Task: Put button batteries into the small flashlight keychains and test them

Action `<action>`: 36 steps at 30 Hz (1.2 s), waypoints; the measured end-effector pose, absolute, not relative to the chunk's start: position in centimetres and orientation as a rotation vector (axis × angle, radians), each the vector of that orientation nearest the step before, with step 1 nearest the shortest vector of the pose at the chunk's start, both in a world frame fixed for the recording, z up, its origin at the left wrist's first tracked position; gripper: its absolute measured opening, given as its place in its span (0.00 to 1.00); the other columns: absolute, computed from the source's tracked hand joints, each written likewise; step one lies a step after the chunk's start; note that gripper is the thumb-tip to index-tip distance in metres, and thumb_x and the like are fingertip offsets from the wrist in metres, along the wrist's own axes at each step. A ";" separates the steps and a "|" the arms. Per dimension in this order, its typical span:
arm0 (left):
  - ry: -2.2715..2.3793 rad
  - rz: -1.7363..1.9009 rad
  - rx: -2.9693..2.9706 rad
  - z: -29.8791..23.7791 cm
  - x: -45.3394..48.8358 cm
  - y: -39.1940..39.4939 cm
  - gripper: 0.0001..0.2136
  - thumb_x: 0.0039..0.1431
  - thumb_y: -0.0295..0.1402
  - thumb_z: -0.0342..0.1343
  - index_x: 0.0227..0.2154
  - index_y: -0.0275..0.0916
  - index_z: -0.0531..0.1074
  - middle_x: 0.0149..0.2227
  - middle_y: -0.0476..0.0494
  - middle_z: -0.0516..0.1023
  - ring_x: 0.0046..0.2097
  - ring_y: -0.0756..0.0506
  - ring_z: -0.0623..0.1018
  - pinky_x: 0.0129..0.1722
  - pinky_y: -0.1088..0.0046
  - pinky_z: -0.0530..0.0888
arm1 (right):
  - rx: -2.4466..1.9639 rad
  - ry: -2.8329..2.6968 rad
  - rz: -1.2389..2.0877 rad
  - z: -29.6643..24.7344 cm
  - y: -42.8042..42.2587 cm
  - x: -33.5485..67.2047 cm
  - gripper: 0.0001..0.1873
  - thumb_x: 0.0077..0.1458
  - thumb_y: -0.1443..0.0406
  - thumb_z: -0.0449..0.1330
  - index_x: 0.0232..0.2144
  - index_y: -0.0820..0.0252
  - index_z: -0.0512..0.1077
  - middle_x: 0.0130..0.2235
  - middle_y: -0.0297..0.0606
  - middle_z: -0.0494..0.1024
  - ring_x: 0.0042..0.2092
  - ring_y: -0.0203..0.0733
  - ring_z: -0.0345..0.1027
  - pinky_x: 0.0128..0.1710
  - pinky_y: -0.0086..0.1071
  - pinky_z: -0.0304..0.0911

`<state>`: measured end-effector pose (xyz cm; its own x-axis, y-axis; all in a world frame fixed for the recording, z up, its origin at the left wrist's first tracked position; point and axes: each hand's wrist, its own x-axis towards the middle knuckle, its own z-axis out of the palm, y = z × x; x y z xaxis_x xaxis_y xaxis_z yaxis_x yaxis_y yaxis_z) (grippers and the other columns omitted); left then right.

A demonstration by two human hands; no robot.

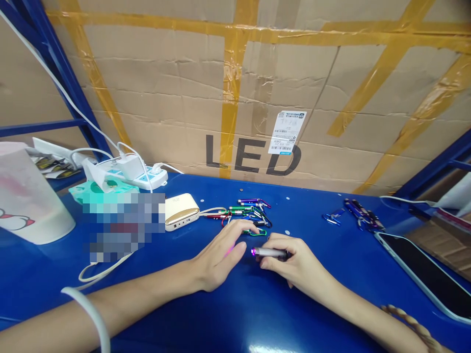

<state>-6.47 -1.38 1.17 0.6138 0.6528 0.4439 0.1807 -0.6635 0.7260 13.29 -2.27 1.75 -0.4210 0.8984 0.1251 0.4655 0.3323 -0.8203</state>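
Note:
My right hand [294, 262] grips a small silver keychain flashlight [270, 253] lying low over the blue table; its tip glows purple and points left. My left hand [224, 252] rests flat and open on the table just left of the light, palm side catching a pink glow, fingertips near a green carabiner [257, 232]. Behind both hands lies a pile of several coloured keychain flashlights [250, 208].
A gold power bank [180, 211] with a cable, a white power strip [140, 176] with chargers, and a white cup [25, 196] stand at left. More dark flashlights [362, 215] and a phone [423, 269] lie at right. A large cardboard box [257, 88] walls the back.

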 end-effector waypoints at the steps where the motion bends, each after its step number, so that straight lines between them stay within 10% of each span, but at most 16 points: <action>1: 0.655 0.953 2.191 1.1 -6.5 -1.4 0.17 0.64 0.40 0.32 0.48 0.37 0.59 0.52 0.38 0.62 0.55 0.44 0.61 0.56 0.61 0.58 | -1.163 -2.069 0.875 1.8 -2.3 13.3 0.13 0.48 0.56 0.61 0.25 0.62 0.75 0.26 0.34 0.69 0.25 0.30 0.62 0.22 0.24 0.63; 13: 0.503 1.211 2.157 0.2 -6.5 -0.7 0.17 0.63 0.41 0.35 0.44 0.37 0.61 0.46 0.38 0.66 0.52 0.41 0.64 0.54 0.59 0.59 | -0.908 -2.385 0.355 2.3 -3.0 13.5 0.19 0.55 0.54 0.51 0.42 0.56 0.74 0.27 0.35 0.69 0.30 0.34 0.65 0.31 0.26 0.64; 36: 0.492 1.181 2.212 0.5 -6.3 -1.0 0.16 0.62 0.41 0.34 0.42 0.37 0.60 0.42 0.39 0.66 0.46 0.43 0.66 0.47 0.60 0.65 | -0.882 -2.316 0.275 1.8 -3.0 13.2 0.16 0.49 0.54 0.59 0.34 0.57 0.76 0.24 0.32 0.69 0.25 0.30 0.63 0.25 0.22 0.60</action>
